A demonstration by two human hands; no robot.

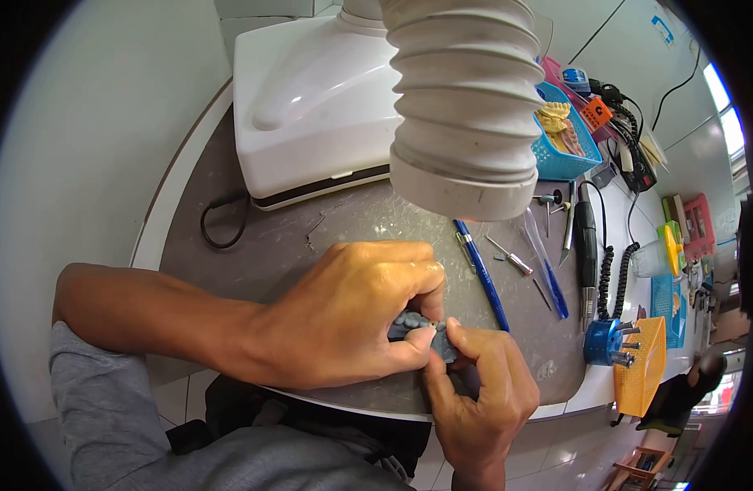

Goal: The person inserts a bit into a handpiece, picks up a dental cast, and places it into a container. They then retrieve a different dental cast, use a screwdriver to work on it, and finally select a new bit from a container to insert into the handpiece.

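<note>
Between my two hands is a grey dental model (pixel 411 320) with a row of moulded teeth, held low over the bench's front edge. My left hand (pixel 360 307) grips it from the left, thumb and curled fingers closed on it. The fingers of my right hand (pixel 484 385) pinch its right end. A tiny pale piece shows at my left thumb tip, too small to name. My fingers cover much of the model.
A ribbed white hose (pixel 466 106) hangs above, beside a white machine (pixel 319 98). To the right lie a blue pen (pixel 483 278), a black handpiece (pixel 585 245) and a blue bur stand (pixel 607 342). A blue basket (pixel 561 159) holds dental casts. A person (pixel 679 401) is in the background.
</note>
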